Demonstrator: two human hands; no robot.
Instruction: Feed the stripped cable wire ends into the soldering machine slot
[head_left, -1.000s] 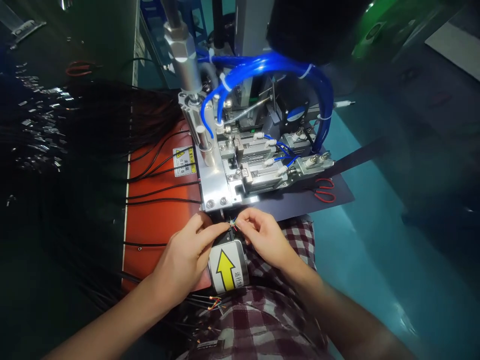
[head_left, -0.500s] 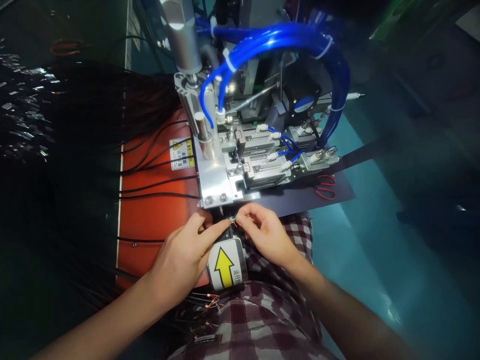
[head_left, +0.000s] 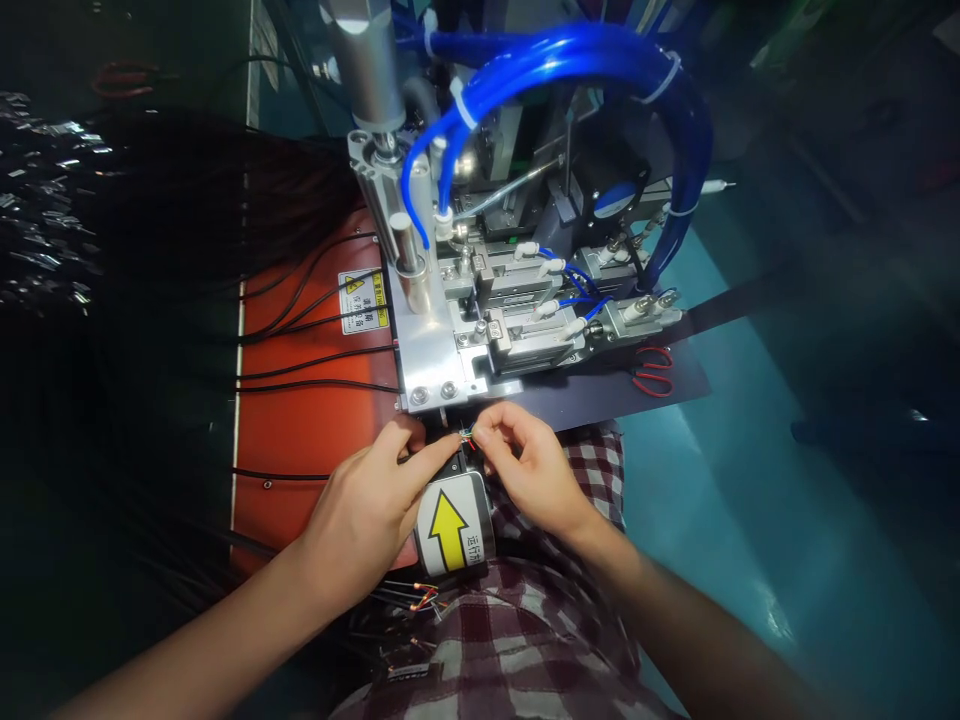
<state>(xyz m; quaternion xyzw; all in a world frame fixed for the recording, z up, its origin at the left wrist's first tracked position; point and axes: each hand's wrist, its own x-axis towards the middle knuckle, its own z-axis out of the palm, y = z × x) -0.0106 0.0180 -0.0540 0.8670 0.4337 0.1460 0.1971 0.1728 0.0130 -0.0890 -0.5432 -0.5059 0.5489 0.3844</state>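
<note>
So your two hands meet near the middle of the frame, right at those tiny coloured wires (head_left: 468, 437). Your right hand (head_left: 534, 472) has its grip closed, thumb and finger pinching the wires. Your left hand (head_left: 367, 505) has a tip right up against them, but honestly can't tell if that grip's closed on anything. The wires sit between the metal plate (head_left: 429, 362) above and the yellow arrow (head_left: 448, 530) below. Red handles (head_left: 652, 384) lie right of centre.

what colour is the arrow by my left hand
The arrow is yellow, outlined in black: head view.
</note>
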